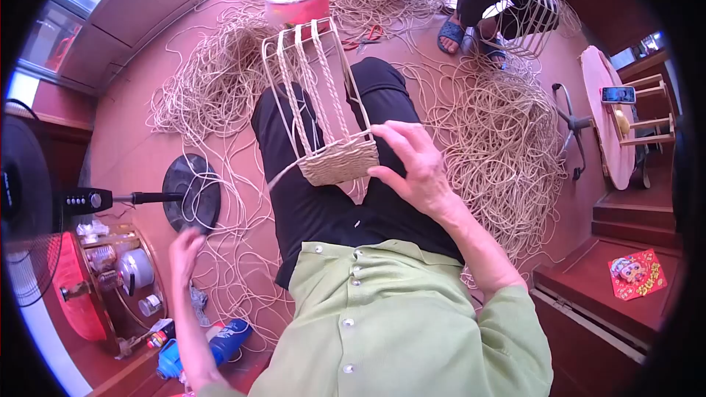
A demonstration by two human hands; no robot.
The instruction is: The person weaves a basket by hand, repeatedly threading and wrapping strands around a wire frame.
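A partly woven basket frame [340, 162] rests across my lap, its far part bare wire with a few cord-wrapped strips and its near end closely woven. My right hand [419, 165] grips the right corner of the woven end between thumb and fingers. Out to the left, my left hand [187, 250] is raised with its fingers drawn together; whatever they hold is too small and blurred to make out. A loose cord end [282, 174] sticks out from the left side of the weave toward that hand.
Heaps of pale cord [500, 162] cover the floor on both sides. Ahead stand a pink bucket [298, 7] and red-handled pliers [364, 40]. A fan [81, 202] is at left, a blue bottle [229, 337] below it. Another person's sandalled foot [450, 35] is at upper right.
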